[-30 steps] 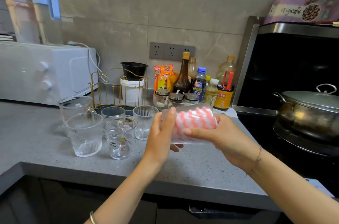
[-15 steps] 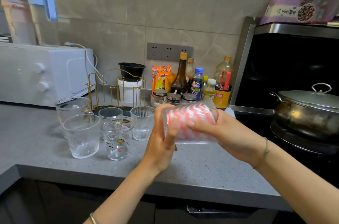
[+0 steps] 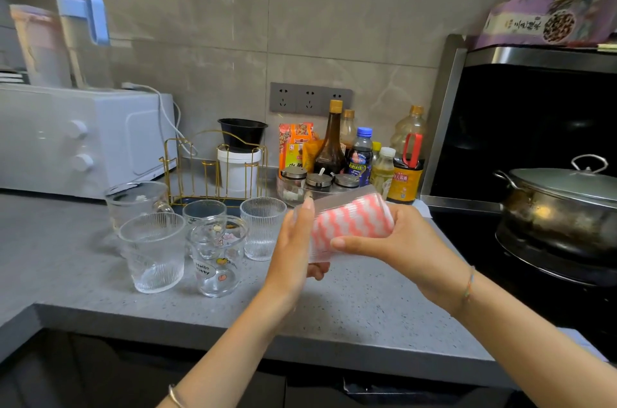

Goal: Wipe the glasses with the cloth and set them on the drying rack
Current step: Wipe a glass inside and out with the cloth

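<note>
Item: glass (image 3: 319,255), lying on its side, held above the counter (image 3: 367,307), right of centre, near me.
Cloth (image 3: 354,220): pink-and-white, against the glass; whether it is wrapped round the glass or stuffed inside, I cannot tell.
Right hand (image 3: 410,247): fingers curled, gripping glass and cloth together.
Left hand (image 3: 293,257): fingers straight, flat against the glass's left end, thumb beneath.
Step, as I judge it: wiping, first glass.
Drying rack (image 3: 230,199): far left of the hands, apparently bare.
Waiting glasses (image 3: 152,250): five, standing before the rack.
Next: finish the wipe, carry the glass over them without knocking any.
</note>
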A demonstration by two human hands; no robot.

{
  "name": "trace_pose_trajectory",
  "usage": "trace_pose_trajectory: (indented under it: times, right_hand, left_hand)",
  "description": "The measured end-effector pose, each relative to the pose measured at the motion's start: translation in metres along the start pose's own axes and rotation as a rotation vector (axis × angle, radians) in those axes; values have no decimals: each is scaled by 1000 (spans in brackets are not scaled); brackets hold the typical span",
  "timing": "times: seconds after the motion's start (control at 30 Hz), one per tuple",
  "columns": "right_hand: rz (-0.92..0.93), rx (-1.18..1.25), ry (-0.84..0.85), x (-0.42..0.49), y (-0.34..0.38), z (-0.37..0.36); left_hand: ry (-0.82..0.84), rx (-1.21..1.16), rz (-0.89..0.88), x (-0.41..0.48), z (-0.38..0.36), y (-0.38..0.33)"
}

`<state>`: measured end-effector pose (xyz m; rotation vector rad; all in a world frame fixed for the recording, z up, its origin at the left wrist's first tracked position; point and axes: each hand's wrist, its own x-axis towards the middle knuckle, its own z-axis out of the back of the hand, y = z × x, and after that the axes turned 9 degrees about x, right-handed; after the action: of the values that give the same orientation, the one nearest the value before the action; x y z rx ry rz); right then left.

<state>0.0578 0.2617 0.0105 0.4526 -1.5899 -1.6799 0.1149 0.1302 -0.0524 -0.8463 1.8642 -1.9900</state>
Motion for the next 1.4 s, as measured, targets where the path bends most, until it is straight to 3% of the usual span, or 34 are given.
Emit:
trace_pose_trajectory:
  times: [0.2, 0.3, 0.47, 0.63, 0.7, 0.8, 0.93, 1.13, 1.27, 1.4]
  right_hand:
    - [-108, 235, 161, -2, 7, 6]
    - [-112, 283, 192, -1, 7, 7]
    - [-116, 197, 113, 2, 2, 7]
    - [7, -10, 22, 1, 1, 2]
    - [44, -16, -4, 0, 0, 0]
    - [1, 33, -9, 1, -2, 2]
    - [-99, 94, 67, 1, -1, 5]
    - [-123, 284, 218, -2, -2, 11]
    - [-120, 279, 230, 0, -3, 13]
    - [-124, 206, 166, 0, -4, 12]
  left_hand:
    - [-14, 210, -408, -4, 3, 0]
    - [21, 243, -480, -5, 4, 2]
    - [82, 207, -318, -6, 2, 0]
    - [153, 6, 108, -2, -1, -5]
    - [136, -35, 175, -1, -2, -6]
    - [47, 8, 129, -2, -5, -5]
    - [-39, 98, -110, -7, -3, -5]
    - [12, 240, -368, -11, 0, -1]
    - [65, 255, -389, -11, 2, 0]
    - [126, 207, -270, -10, 1, -7]
